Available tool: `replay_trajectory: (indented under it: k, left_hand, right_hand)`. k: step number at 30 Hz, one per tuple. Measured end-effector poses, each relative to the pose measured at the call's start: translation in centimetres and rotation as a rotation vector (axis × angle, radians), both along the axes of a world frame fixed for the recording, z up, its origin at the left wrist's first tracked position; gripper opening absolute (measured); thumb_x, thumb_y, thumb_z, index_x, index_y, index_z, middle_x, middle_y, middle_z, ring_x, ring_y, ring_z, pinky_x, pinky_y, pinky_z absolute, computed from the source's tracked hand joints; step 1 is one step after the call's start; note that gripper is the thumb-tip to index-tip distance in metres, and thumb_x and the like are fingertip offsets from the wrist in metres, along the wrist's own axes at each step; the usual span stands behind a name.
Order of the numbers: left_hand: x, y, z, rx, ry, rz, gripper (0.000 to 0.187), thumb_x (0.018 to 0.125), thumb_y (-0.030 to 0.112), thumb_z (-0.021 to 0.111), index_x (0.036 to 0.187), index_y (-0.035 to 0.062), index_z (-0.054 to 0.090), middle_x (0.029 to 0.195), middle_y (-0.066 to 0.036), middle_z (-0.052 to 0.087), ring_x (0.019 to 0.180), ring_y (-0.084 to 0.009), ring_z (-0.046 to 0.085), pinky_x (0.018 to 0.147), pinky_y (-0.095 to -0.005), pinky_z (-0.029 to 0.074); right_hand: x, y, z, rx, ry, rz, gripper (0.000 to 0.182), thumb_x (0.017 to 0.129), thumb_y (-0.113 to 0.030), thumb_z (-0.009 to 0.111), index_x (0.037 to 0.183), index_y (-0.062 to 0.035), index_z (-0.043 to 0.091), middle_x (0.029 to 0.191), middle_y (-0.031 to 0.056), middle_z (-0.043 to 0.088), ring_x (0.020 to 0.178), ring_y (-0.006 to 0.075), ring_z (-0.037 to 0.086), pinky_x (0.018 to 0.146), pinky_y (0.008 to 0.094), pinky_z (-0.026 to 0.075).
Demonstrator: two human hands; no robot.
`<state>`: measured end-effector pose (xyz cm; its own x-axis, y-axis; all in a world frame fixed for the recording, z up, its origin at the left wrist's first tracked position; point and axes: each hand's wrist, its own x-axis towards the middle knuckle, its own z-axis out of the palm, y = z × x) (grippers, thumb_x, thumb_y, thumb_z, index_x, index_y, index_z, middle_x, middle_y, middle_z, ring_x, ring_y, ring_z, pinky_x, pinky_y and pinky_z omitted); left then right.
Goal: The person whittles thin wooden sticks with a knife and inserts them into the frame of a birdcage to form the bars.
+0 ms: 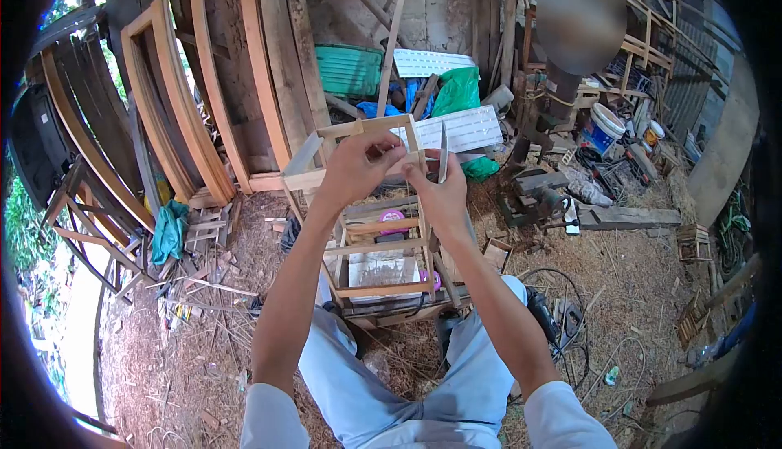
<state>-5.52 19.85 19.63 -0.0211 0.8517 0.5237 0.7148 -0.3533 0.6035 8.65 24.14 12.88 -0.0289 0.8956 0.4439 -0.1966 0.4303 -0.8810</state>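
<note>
My left hand (361, 168) is raised over a light wooden frame (383, 247), its thumb and fingers pinched together near the frame's top; what they hold is too small to tell. Close to its right, my right hand (441, 192) has its fingers closed around a thin, pale knife-like blade (443, 151) that points upward. Both hands are at the frame's upper end, almost touching each other. The frame stands between my knees, with several crossbars. Behind its bars a pink round object (393, 221) shows.
Tall wooden frames (181, 103) lean on the left wall. A green crate (349, 71) and white panels (464, 130) lie ahead. At the right are a vise-like tool (542, 204), a wooden beam (627, 217), a white bucket (604, 125) and a cable (588, 343).
</note>
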Motion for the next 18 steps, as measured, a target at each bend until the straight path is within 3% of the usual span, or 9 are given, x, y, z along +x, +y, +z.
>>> replay_trajectory:
  k: [6,9,11,12,14,15,17,18]
  left_hand:
    - [-0.5,-0.2,-0.4,0.052,0.018,-0.070,0.017,0.085,0.016,0.067,0.093,0.0005,0.066,0.091,-0.005,0.066,0.080,-0.0113,0.060,0.070,-0.0299,0.047]
    - [-0.3,-0.9,-0.8,0.108,-0.060,-0.246,0.015,0.086,0.013,0.066,0.093,0.0003,0.066,0.096,-0.008,0.066,0.084,-0.0155,0.063,0.073,-0.0312,0.048]
    - [0.0,-2.1,-0.3,0.421,0.483,-0.107,0.013,0.084,0.009,0.065,0.094,0.0005,0.065,0.097,-0.011,0.065,0.085,-0.0218,0.065,0.071,-0.0312,0.049]
    - [0.1,-2.2,-0.5,0.421,0.488,-0.105,0.013,0.084,0.009,0.065,0.094,0.0005,0.065,0.097,-0.011,0.065,0.085,-0.0218,0.065,0.071,-0.0312,0.049]
    - [0.6,-1.8,-1.1,0.626,0.365,-0.065,0.008,0.081,0.011,0.064,0.087,0.0049,0.066,0.089,-0.010,0.063,0.077,-0.0308,0.061,0.070,-0.0393,0.046]
    - [0.7,-1.8,-0.9,0.627,0.369,-0.058,0.008,0.081,0.011,0.064,0.087,0.0049,0.066,0.089,-0.010,0.063,0.077,-0.0308,0.061,0.070,-0.0393,0.046]
    - [0.7,-1.4,-0.1,0.135,0.021,0.016,0.014,0.079,0.008,0.066,0.092,0.0028,0.066,0.101,-0.012,0.065,0.091,-0.0283,0.062,0.080,-0.0374,0.047]
    - [0.8,-0.9,0.0,0.132,0.015,0.023,0.014,0.079,0.008,0.066,0.092,0.0028,0.066,0.101,-0.012,0.065,0.091,-0.0283,0.062,0.080,-0.0374,0.047]
  right_hand:
    - [-0.7,1.1,-0.2,-0.058,-0.048,-0.084,0.044,0.066,-0.024,0.075,0.098,0.0010,0.056,0.085,0.0123,0.064,0.077,0.0208,0.061,0.073,0.0342,0.048]
    - [-0.4,0.6,0.4,-0.077,-0.082,-0.099,0.044,0.067,-0.024,0.076,0.098,0.0009,0.056,0.086,0.0125,0.065,0.078,0.0199,0.061,0.073,0.0333,0.048]
    - [-0.1,0.0,1.1,-0.087,-0.050,-0.045,0.043,0.069,-0.023,0.076,0.098,0.0009,0.056,0.085,0.0129,0.065,0.077,0.0185,0.061,0.071,0.0321,0.049]
    - [-0.2,0.1,0.9,-0.086,-0.045,-0.042,0.043,0.069,-0.023,0.076,0.098,0.0009,0.056,0.085,0.0129,0.065,0.077,0.0185,0.061,0.071,0.0321,0.049]
    - [-0.3,0.5,0.3,0.042,-0.065,-0.052,0.042,0.072,-0.021,0.076,0.100,0.0017,0.054,0.085,0.0128,0.065,0.074,0.0163,0.061,0.067,0.0311,0.049]
    - [-0.2,0.0,0.6,0.044,-0.063,-0.044,0.042,0.072,-0.021,0.076,0.100,0.0017,0.054,0.085,0.0128,0.065,0.074,0.0163,0.061,0.067,0.0311,0.049]
    - [0.3,-1.1,1.3,0.074,-0.132,-0.083,0.041,0.075,-0.019,0.075,0.102,0.0014,0.053,0.084,0.0124,0.065,0.070,0.0154,0.061,0.063,0.0311,0.049]
    - [0.5,-1.3,1.5,0.071,-0.138,-0.077,0.041,0.075,-0.019,0.075,0.102,0.0014,0.053,0.084,0.0124,0.065,0.070,0.0154,0.061,0.063,0.0311,0.049]
